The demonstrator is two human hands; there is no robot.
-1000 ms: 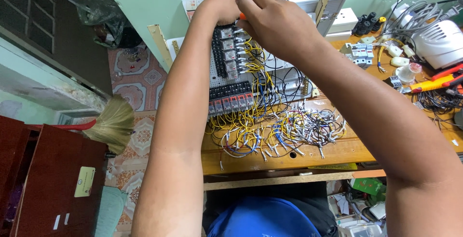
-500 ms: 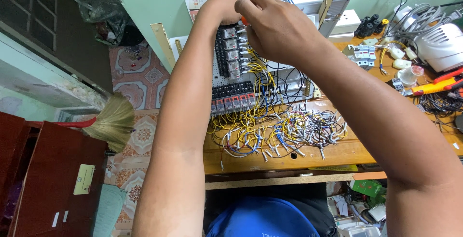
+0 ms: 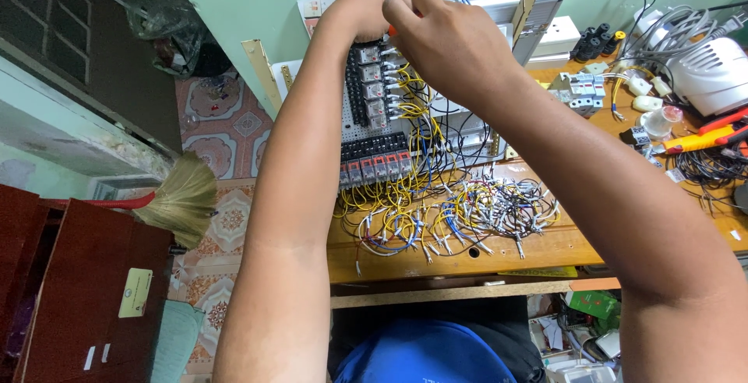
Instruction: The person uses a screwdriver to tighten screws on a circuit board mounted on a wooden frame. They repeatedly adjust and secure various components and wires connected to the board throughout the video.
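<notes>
Our left hand (image 3: 362, 5) and right hand (image 3: 452, 40) meet at the top of the frame, fingers curled close over the upper end of the wiring board (image 3: 374, 106). A small orange tip shows between them, but we cannot tell whether either hand grips it or only pinches a wire. The risk, as we judge it, is a slip here: a tug could pull a yellow wire (image 3: 413, 102) loose from the relay blocks (image 3: 372, 91), or our forearms could drag the loose wire ends (image 3: 467, 215) lying mid-frame on the wooden table (image 3: 545, 247). A broom (image 3: 175, 200) lies at left.
</notes>
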